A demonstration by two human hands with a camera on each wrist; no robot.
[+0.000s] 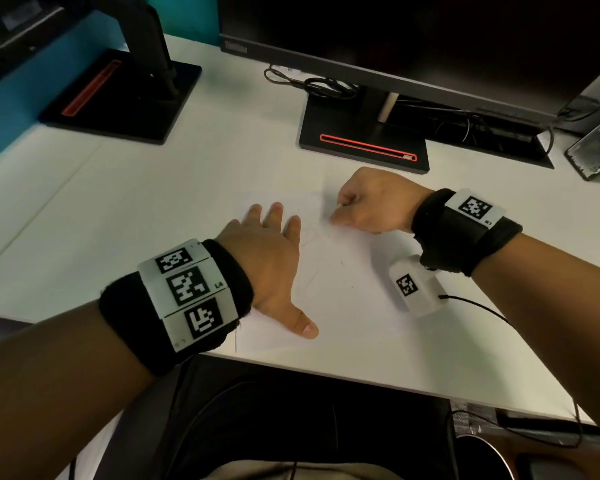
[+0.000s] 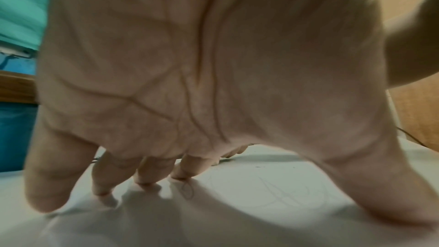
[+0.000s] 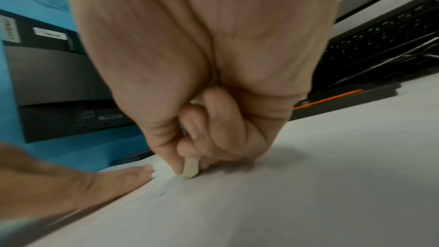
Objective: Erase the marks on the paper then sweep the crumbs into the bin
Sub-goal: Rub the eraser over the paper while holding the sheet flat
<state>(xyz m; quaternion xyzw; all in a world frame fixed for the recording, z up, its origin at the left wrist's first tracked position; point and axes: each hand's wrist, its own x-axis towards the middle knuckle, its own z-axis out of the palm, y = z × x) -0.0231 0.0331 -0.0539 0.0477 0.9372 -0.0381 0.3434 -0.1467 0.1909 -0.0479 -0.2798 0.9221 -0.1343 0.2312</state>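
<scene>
A white sheet of paper lies on the white desk, with faint pencil marks near its middle. My left hand rests flat on the paper's left part, fingers spread and straight. In the left wrist view its fingertips press the sheet beside a pencil loop. My right hand pinches a small pale eraser between thumb and fingers, its tip down on the paper at the upper part of the marks. A few dark crumbs lie on the sheet.
A monitor stand with a red slot sits just behind the paper, under a wide monitor. A second stand is at the back left. Cables lie behind. The desk's front edge is near my body. No bin is in view.
</scene>
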